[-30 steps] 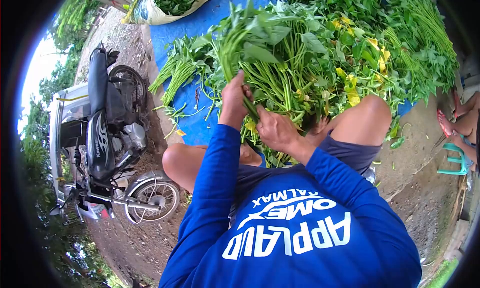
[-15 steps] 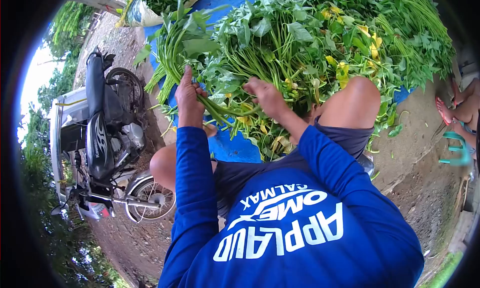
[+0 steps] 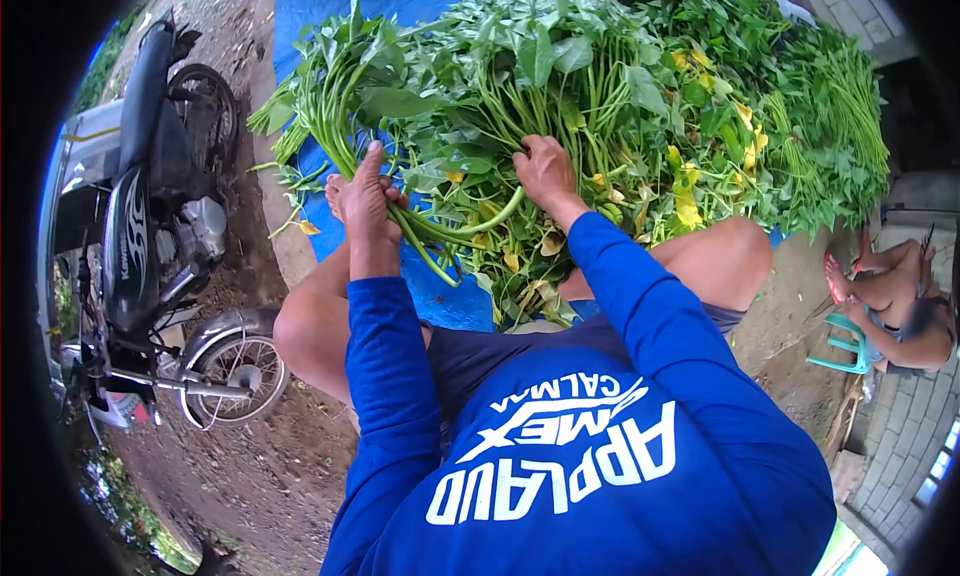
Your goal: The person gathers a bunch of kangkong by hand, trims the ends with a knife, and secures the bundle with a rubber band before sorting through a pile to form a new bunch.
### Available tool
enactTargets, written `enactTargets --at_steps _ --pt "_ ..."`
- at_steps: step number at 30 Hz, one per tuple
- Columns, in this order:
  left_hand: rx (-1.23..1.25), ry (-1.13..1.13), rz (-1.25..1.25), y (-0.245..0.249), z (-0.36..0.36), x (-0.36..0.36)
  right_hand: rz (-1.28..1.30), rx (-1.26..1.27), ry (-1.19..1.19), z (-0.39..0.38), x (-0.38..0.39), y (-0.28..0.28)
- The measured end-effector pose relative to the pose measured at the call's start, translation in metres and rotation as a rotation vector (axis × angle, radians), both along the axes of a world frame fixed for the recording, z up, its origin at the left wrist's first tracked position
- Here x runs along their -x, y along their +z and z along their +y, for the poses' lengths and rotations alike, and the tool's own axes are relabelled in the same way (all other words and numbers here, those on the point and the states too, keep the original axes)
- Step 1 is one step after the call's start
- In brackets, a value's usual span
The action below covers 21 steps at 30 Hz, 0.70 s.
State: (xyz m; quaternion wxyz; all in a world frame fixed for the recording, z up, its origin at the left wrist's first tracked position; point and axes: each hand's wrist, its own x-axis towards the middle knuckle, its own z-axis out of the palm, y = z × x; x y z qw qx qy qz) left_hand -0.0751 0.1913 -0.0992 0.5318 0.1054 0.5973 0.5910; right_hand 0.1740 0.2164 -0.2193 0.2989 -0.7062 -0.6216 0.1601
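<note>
My left hand (image 3: pixel 372 204) is wrapped around a bunch of long-stemmed leafy greens (image 3: pixel 345 111). Their leaves fan out above the fist, and the cut stem ends curve out below it to the right. My right hand (image 3: pixel 547 176) reaches into a large heap of the same greens (image 3: pixel 520 66), its fingers closed at the stems. Exactly which stems it grips is partly hidden. Among the heap's stems lie yellowed leaves (image 3: pixel 688 208).
Blue sheeting (image 3: pixel 445 301) lies under the greens, between my bent knees. A black motorcycle (image 3: pixel 150 216) stands on the dirt at left. At right, another person (image 3: pixel 905 311) sits by a green plastic stool (image 3: pixel 840 348), near a block wall.
My right hand has moved from above the loose stems to the stems of the heap and closed there. My left hand keeps its bunch. The view has shifted, showing more of the right side.
</note>
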Motion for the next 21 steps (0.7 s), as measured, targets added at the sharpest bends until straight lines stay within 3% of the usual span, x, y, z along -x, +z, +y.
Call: enactTargets --at_steps 3,5,8,12,15,21 --pt "0.001 -0.029 -0.076 -0.002 -0.004 0.003 0.083 0.169 0.106 0.015 0.0 0.008" --pt "-0.033 -0.009 -0.081 0.0 -0.003 0.003 0.242 0.041 0.15 0.017 -0.007 0.011" --pt "-0.021 0.013 -0.069 0.002 0.002 0.002 0.8 0.117 0.174 0.023 -0.017 0.039" --pt "0.002 -0.028 -0.12 -0.008 0.011 -0.004 1.154 0.031 0.094 0.032 -0.035 0.095" --pt "-0.002 -0.063 -0.146 -0.011 0.012 -0.014 1.113 0.031 -0.002 0.042 -0.052 0.089" --pt "-0.003 -0.076 -0.131 -0.01 0.009 -0.022 0.869 0.189 0.153 0.039 -0.083 0.08"
